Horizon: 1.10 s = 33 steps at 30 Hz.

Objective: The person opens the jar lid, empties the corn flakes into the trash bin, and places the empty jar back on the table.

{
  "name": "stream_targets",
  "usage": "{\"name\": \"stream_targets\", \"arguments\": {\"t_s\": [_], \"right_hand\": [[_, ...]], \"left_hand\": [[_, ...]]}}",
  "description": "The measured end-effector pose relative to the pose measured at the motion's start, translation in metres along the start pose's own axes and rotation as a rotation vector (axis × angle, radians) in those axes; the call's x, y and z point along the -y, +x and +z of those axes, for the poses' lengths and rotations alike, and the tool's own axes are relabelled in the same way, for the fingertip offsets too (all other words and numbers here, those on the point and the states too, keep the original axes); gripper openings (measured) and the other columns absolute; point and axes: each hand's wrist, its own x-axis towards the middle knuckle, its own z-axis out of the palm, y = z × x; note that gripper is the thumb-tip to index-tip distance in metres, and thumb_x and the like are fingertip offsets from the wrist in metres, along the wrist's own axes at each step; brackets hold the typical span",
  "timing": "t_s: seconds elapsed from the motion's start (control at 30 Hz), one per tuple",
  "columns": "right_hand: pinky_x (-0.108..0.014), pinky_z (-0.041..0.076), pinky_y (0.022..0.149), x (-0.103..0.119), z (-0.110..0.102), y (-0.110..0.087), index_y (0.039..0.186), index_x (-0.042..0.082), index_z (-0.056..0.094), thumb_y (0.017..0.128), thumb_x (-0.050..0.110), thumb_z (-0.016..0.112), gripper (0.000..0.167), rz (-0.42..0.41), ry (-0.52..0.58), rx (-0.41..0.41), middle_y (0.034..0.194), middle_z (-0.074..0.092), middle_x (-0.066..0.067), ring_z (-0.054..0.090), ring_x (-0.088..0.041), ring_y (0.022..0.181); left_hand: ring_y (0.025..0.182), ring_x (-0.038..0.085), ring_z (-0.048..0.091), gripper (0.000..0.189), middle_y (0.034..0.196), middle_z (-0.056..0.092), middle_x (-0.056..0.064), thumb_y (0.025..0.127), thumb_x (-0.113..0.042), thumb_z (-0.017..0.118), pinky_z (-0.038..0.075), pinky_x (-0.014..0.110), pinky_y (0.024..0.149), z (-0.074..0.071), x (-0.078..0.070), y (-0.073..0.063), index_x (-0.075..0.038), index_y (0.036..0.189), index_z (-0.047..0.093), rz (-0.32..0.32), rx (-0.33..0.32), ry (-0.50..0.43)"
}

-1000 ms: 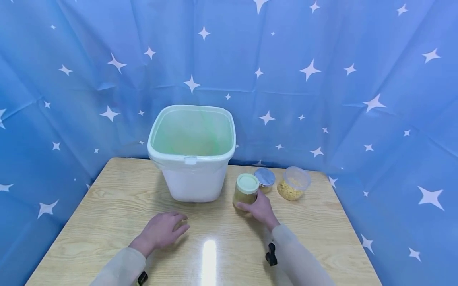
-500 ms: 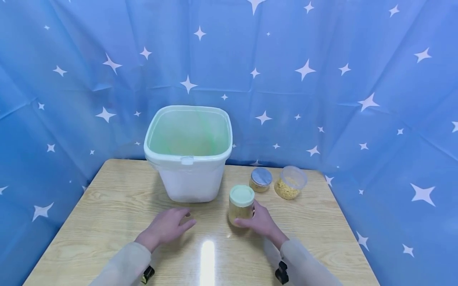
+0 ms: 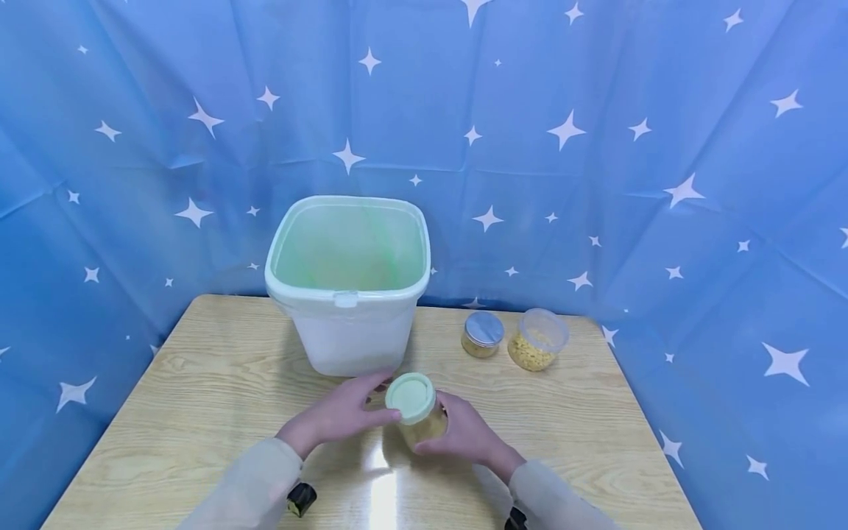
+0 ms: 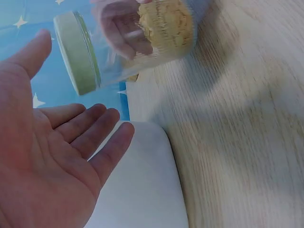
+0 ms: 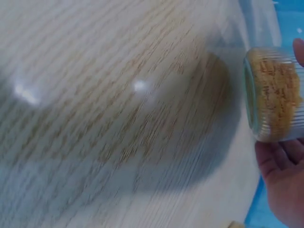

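A clear ribbed jar (image 3: 427, 428) with a pale green screw lid (image 3: 411, 398) is tilted to the left above the table, and my right hand (image 3: 469, 436) grips its body. In the left wrist view, yellowish flaky food (image 4: 166, 23) fills the lower part of the jar, toward its base. My left hand (image 3: 344, 414) is beside the lid, thumb and fingers spread around it; in its wrist view a gap shows between the open palm and the lid. The right wrist view shows the jar's base (image 5: 251, 95) raised, with the right thumb and fingers on either side.
A white square bin (image 3: 358, 331) with a pale green inside stands at the back, just beyond my left hand. At back right are a small jar with a silver-blue lid (image 3: 483, 328) and a clear tub of yellow pieces (image 3: 532, 352). A starry blue curtain (image 3: 596, 184) borders the wooden table (image 3: 563, 442).
My right hand has brought the green-lidded jar from beside the small jar toward the front and left, lifting and tilting it. The left hand has moved right, up to the lid.
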Motion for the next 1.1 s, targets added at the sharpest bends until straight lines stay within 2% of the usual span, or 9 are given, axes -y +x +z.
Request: {"name": "stream_targets", "arguments": {"t_s": [0.1, 0.2, 0.27, 0.33, 0.47, 0.53, 0.73, 0.9, 1.1], "right_hand": [[-0.029, 0.050, 0.093, 0.001, 0.003, 0.001, 0.130, 0.030, 0.055, 0.064, 0.046, 0.088, 0.075, -0.038, -0.056, 0.002, 0.117, 0.064, 0.016, 0.060, -0.005, 0.105], [-0.036, 0.049, 0.097, 0.002, 0.004, 0.001, 0.135, 0.031, 0.052, 0.063, 0.045, 0.089, 0.083, -0.063, -0.115, -0.011, 0.122, 0.063, 0.014, 0.059, -0.009, 0.110], [-0.041, 0.047, 0.100, 0.003, 0.004, -0.001, 0.142, 0.031, 0.047, 0.062, 0.045, 0.089, 0.092, -0.063, -0.146, -0.022, 0.127, 0.061, 0.012, 0.057, -0.013, 0.115], [-0.045, 0.045, 0.101, 0.004, 0.003, -0.002, 0.146, 0.031, 0.041, 0.060, 0.046, 0.089, 0.100, -0.058, -0.165, -0.027, 0.130, 0.059, 0.011, 0.054, -0.015, 0.118], [-0.042, 0.045, 0.101, 0.007, 0.002, -0.004, 0.142, 0.032, 0.046, 0.058, 0.049, 0.089, 0.095, -0.038, -0.158, -0.011, 0.126, 0.059, 0.013, 0.053, -0.013, 0.116], [-0.039, 0.046, 0.100, 0.007, 0.001, -0.005, 0.137, 0.034, 0.050, 0.058, 0.049, 0.089, 0.089, -0.035, -0.145, 0.012, 0.124, 0.059, 0.015, 0.054, -0.009, 0.114], [-0.034, 0.048, 0.100, 0.010, 0.003, -0.004, 0.141, 0.033, 0.045, 0.061, 0.043, 0.089, 0.092, -0.038, -0.109, 0.063, 0.128, 0.059, 0.017, 0.057, -0.005, 0.114], [-0.034, 0.050, 0.098, 0.012, 0.005, -0.004, 0.142, 0.030, 0.045, 0.061, 0.044, 0.089, 0.093, -0.036, -0.149, 0.039, 0.127, 0.061, 0.015, 0.059, -0.006, 0.113], [-0.037, 0.052, 0.096, 0.014, 0.005, -0.008, 0.140, 0.021, 0.048, 0.059, 0.036, 0.090, 0.092, -0.042, -0.203, -0.025, 0.125, 0.064, 0.009, 0.062, -0.011, 0.112]], "left_hand": [[0.124, 0.017, 0.055, 0.072, 0.134, 0.059, -0.004, 0.085, -0.055, 0.068, 0.045, 0.044, 0.106, 0.002, -0.004, 0.005, -0.021, 0.144, 0.045, 0.043, 0.015, -0.020], [0.119, 0.013, 0.057, 0.076, 0.129, 0.060, -0.007, 0.079, -0.052, 0.076, 0.046, 0.041, 0.104, 0.004, -0.007, 0.008, -0.020, 0.142, 0.047, 0.073, 0.022, -0.011], [0.118, 0.012, 0.057, 0.080, 0.128, 0.060, -0.008, 0.074, -0.049, 0.081, 0.046, 0.041, 0.103, 0.005, -0.009, 0.009, -0.021, 0.141, 0.047, 0.083, 0.030, 0.016], [0.122, 0.014, 0.055, 0.089, 0.133, 0.058, -0.007, 0.070, -0.051, 0.083, 0.045, 0.042, 0.106, 0.005, -0.010, 0.009, -0.021, 0.144, 0.045, 0.086, 0.038, 0.054], [0.127, 0.016, 0.051, 0.097, 0.142, 0.052, -0.004, 0.066, -0.053, 0.084, 0.043, 0.043, 0.107, 0.005, -0.013, 0.009, -0.021, 0.148, 0.041, 0.078, 0.048, 0.127], [0.125, 0.015, 0.053, 0.097, 0.141, 0.053, -0.003, 0.065, -0.054, 0.085, 0.045, 0.041, 0.105, 0.005, -0.015, 0.008, -0.021, 0.147, 0.043, 0.073, 0.045, 0.165], [0.108, 0.007, 0.060, 0.086, 0.123, 0.063, -0.012, 0.063, -0.049, 0.087, 0.051, 0.032, 0.094, 0.005, -0.016, 0.006, -0.023, 0.137, 0.051, 0.111, 0.011, 0.227], [0.096, 0.002, 0.062, 0.081, 0.109, 0.067, -0.015, 0.059, -0.048, 0.089, 0.052, 0.026, 0.085, 0.005, -0.013, 0.006, -0.026, 0.130, 0.056, 0.157, -0.033, 0.244], [0.092, 0.000, 0.062, 0.077, 0.106, 0.068, -0.016, 0.059, -0.053, 0.087, 0.053, 0.022, 0.081, 0.012, -0.008, 0.009, -0.024, 0.125, 0.057, 0.249, -0.088, 0.352]]}}
